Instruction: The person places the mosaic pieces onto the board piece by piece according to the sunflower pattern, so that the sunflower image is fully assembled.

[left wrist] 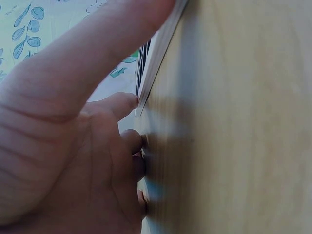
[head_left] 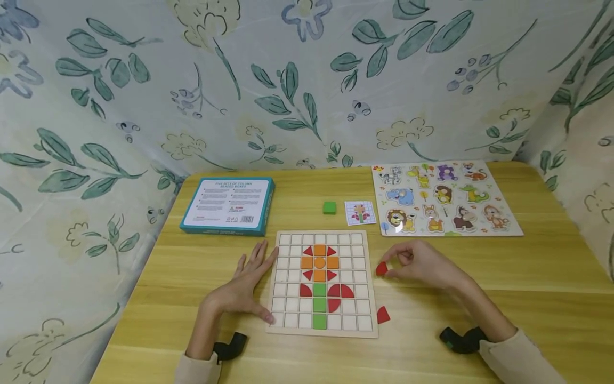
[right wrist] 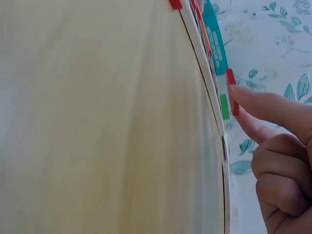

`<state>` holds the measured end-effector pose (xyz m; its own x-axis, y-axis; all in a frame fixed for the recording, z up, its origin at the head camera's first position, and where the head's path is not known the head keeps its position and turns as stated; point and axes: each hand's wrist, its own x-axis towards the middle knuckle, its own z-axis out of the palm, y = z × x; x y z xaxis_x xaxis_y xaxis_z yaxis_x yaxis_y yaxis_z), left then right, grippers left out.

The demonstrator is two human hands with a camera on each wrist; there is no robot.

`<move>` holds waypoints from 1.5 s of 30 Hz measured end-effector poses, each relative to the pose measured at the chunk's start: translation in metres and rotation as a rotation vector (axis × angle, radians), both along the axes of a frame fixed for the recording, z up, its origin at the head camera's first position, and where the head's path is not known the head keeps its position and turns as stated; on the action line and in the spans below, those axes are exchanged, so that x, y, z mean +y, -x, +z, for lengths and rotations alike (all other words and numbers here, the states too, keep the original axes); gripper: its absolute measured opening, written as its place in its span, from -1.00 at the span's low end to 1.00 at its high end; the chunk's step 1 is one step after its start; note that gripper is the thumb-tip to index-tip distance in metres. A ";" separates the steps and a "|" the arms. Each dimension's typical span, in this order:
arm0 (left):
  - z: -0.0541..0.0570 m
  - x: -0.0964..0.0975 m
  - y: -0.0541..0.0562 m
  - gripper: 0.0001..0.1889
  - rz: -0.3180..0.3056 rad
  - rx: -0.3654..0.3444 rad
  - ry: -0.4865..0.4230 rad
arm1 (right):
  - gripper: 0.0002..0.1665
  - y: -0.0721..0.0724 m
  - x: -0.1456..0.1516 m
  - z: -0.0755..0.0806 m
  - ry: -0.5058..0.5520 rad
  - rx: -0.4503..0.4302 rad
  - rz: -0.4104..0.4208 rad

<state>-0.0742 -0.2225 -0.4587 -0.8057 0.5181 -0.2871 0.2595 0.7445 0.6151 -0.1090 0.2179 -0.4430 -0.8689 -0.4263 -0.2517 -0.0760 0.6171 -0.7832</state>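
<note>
A wooden grid board [head_left: 291, 305] lies in the middle of the table. On it, orange pieces and red triangles form a flower head above a column of green squares [head_left: 319, 304] with red quarter-circles [head_left: 341, 290] beside it. My left hand [head_left: 239, 292] spreads along the board's left side, thumb at the lower corner and index finger by the upper edge. Just right of the board, my right hand [head_left: 418, 262] pinches a red quarter-circle piece [right wrist: 232, 92] between thumb and index finger, raised off the table in the right wrist view. Another red quarter-circle [head_left: 383, 314] lies by the board's lower right edge.
Behind the board are a green square block [head_left: 329, 208] and a small pattern card [head_left: 360, 213] picturing a flower. A teal box [head_left: 227, 206] stands at the back left, an animal puzzle board [head_left: 448, 198] at the back right. Flowered cloth [head_left: 288, 80] hangs behind the table.
</note>
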 end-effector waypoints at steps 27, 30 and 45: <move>-0.001 0.002 -0.001 0.55 -0.020 0.021 0.011 | -0.78 -0.026 -0.185 -0.005 0.058 0.028 0.109; 0.000 0.002 -0.001 0.55 -0.016 0.023 0.007 | -0.77 -0.027 -0.188 -0.005 0.022 0.073 0.099; 0.000 -0.001 -0.002 0.56 -0.012 0.019 0.004 | -0.81 -0.027 -0.193 -0.008 0.047 0.164 0.117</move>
